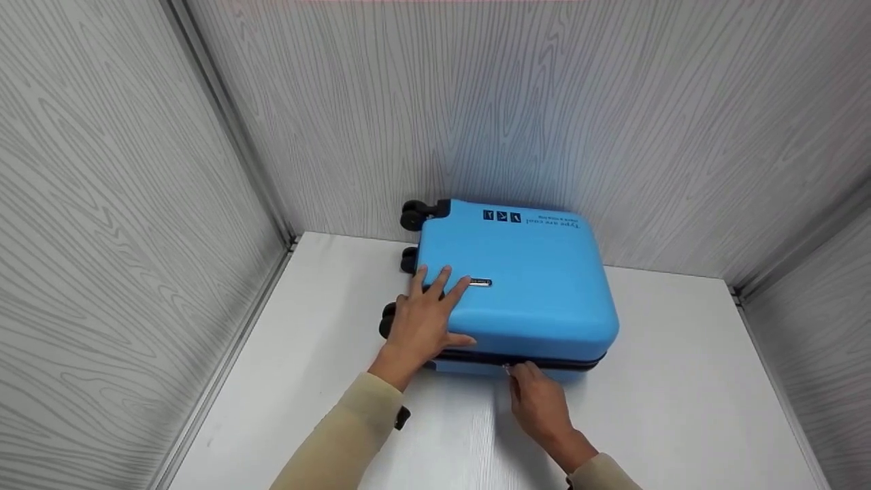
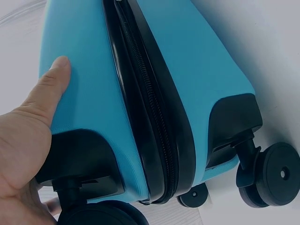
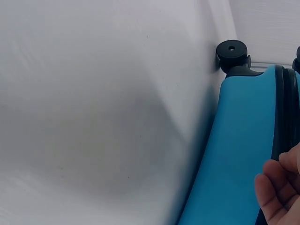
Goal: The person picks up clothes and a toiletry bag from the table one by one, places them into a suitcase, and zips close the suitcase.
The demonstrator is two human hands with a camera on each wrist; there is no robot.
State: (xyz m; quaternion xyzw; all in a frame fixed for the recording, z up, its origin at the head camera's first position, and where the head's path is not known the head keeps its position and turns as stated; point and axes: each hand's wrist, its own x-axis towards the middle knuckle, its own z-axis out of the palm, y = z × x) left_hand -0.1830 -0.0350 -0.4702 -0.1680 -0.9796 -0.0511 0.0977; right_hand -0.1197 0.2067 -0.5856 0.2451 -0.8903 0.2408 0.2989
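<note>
A blue hard-shell suitcase point(image 1: 524, 272) lies flat on the white surface, its black wheels point(image 1: 412, 218) pointing left. My left hand point(image 1: 423, 323) rests spread on the lid's near-left corner, and its thumb point(image 2: 52, 84) presses the shell in the left wrist view. Along the near side runs a black-edged zipper point(image 2: 152, 103) with its teeth closed where they show. With curled fingers, my right hand point(image 1: 541, 405) pinches the zipper pull point(image 1: 506, 367) at the middle of that side. Those fingers point(image 3: 276, 180) sit against the zipper edge in the right wrist view; the pull itself is hidden there.
Wood-grain panels point(image 1: 510, 102) stand behind the suitcase and on both sides. The suitcase's far edge is close to the back panel. White surface point(image 1: 680, 381) extends to the right of it and toward the front. A small black object point(image 1: 402, 416) shows beside the left sleeve.
</note>
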